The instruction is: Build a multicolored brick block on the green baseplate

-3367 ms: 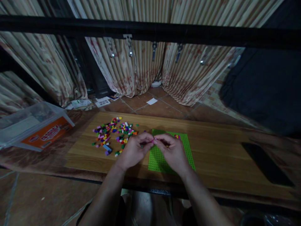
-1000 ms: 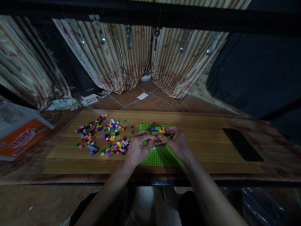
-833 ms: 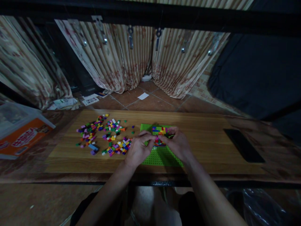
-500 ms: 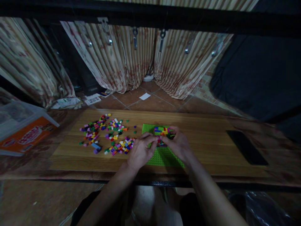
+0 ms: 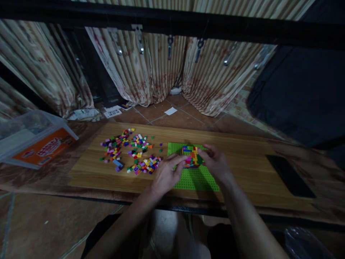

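Note:
A multicoloured structure of toy building bricks stands on a bright green studded baseplate. My left hand is at its left side, thumb and forefinger pinched at a small pink brick by the structure's upper left part. Around the structure's right edge, the fingers of my right hand are curled, with the thumb against its top corner. Dark green bricks show beside that thumb. The fingertips partly cover both sides of the structure.
Loose bricks lie in several piles on the left of the wooden board. A clear plastic box with an orange label stands at far left. A black flat object lies at the right. Striped curtains hang behind.
My right fingers have moved from the pink brick to the structure's right edge, uncovering its top. My left hand stays by the pink brick. The whole view has shifted slightly.

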